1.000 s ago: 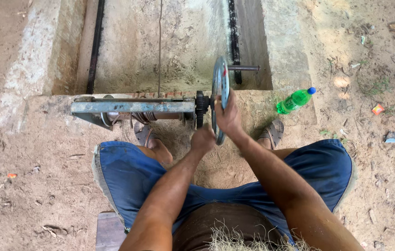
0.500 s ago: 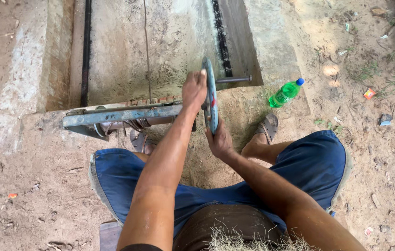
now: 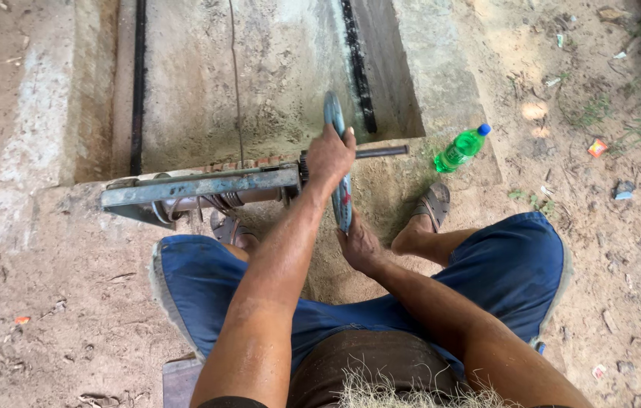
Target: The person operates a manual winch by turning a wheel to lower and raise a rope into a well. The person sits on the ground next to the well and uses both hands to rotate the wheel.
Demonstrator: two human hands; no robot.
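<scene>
A grey metal hand wheel (image 3: pixel 333 115) stands edge-on in front of me, mounted on a winch with a steel angle frame (image 3: pixel 200 187) and a cable drum. My left hand (image 3: pixel 329 155) grips the upper rim of the wheel. My right hand (image 3: pixel 358 245) holds its lower rim. A thin cable (image 3: pixel 234 83) runs from the drum away along the concrete trough (image 3: pixel 275 60). A short axle bar (image 3: pixel 381 152) sticks out to the right of the wheel. I am sitting with my knees apart in blue shorts.
A green plastic bottle (image 3: pixel 461 149) with a blue cap lies on the concrete at the right. Black rails (image 3: pixel 138 83) line both sides of the trough. My sandalled feet (image 3: pixel 432 205) rest on sandy ground. Litter and dry leaves lie at the right.
My left hand rose from the wheel's lower rim to its top, while my right hand slid down to the bottom rim as the wheel turned. The view shifted slightly.
</scene>
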